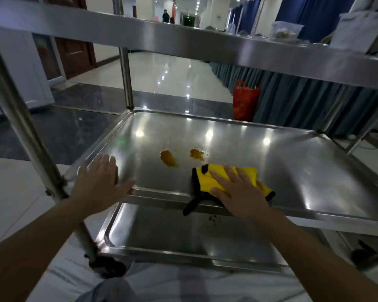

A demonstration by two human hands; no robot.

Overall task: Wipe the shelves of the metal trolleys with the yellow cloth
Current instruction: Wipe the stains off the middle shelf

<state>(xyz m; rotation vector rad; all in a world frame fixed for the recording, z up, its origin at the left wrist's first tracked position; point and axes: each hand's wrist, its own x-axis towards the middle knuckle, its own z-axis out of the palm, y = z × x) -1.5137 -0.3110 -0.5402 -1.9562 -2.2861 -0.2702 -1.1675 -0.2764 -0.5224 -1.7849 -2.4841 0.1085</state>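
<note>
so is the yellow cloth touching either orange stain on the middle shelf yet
Apart. The head view shows bare steel between the yellow cloth and both orange stains on the middle shelf.

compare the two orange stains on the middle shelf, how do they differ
The left stain is larger and stretched into a slanting smear; the right stain is smaller and rounder, with fine specks scattered at its right edge. The right stain lies nearer the yellow cloth under the right hand; the left stain sits farther from it. Both are orange-brown, unwiped, on the middle shelf.
</note>
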